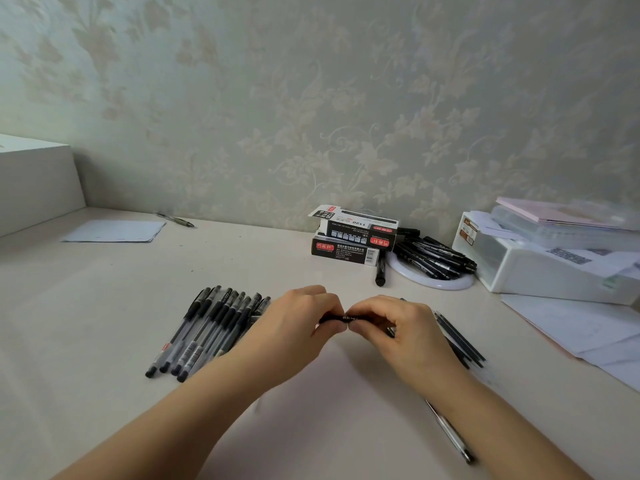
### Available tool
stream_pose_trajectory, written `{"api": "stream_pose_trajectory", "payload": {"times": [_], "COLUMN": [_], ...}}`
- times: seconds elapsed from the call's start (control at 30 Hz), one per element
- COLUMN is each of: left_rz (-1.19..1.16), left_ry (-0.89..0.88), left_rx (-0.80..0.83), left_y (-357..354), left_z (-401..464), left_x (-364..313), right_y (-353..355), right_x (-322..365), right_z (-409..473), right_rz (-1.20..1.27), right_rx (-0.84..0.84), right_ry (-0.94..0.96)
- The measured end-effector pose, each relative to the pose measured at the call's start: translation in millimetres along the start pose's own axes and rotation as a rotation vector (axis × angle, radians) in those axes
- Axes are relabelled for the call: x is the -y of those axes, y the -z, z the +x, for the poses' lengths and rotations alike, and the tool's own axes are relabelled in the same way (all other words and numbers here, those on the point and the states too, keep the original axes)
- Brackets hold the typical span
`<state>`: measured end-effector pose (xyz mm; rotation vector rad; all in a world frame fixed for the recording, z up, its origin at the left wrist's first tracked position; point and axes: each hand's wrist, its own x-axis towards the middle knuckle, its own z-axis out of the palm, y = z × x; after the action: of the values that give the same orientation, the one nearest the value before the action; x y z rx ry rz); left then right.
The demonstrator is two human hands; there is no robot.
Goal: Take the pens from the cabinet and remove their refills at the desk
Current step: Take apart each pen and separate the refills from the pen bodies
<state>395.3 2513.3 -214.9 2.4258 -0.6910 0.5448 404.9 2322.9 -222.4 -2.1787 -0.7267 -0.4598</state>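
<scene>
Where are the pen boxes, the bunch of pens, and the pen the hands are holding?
pen boxes [349,239], head view, on the top box's printed side.
bunch of pens [207,327], head view, on the middle of the barrels.
held pen [341,318], head view, on the dark bit showing between both hands.

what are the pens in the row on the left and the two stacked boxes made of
The row of clear-barrelled black-capped pens looks like glossy transparent plastic: the refills show through the barrels. The two stacked black-and-red boxes look like printed matte cardboard, with a folded flap open on the top one.
</scene>
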Motion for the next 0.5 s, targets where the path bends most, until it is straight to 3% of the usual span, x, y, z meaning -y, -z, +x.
{"api": "stream_pose_trajectory", "payload": {"times": [0.13, 0.23, 0.37, 0.5], "left_rz": [-0.004, 0.099, 0.284, 0.315], "left_ry": [0.063, 0.242, 0.554, 0.686], "left_rx": [-0.149, -0.257, -0.185, -0.091], "left_y": [4, 20, 41, 42], "left_z": [1, 3, -3, -8], "left_x": [-3, 12, 41, 52], "right_y": [-3, -1, -1, -1], "right_x": [-2, -5, -8, -7], "right_z": [1, -1, -3, -4], "right_rz": [-0.15, -0.203, -0.237, -0.248], "right_rx": [-0.077, -0.103, -0.075, -0.067], "right_ry": [0.045, 0.024, 0.018, 0.022]}}
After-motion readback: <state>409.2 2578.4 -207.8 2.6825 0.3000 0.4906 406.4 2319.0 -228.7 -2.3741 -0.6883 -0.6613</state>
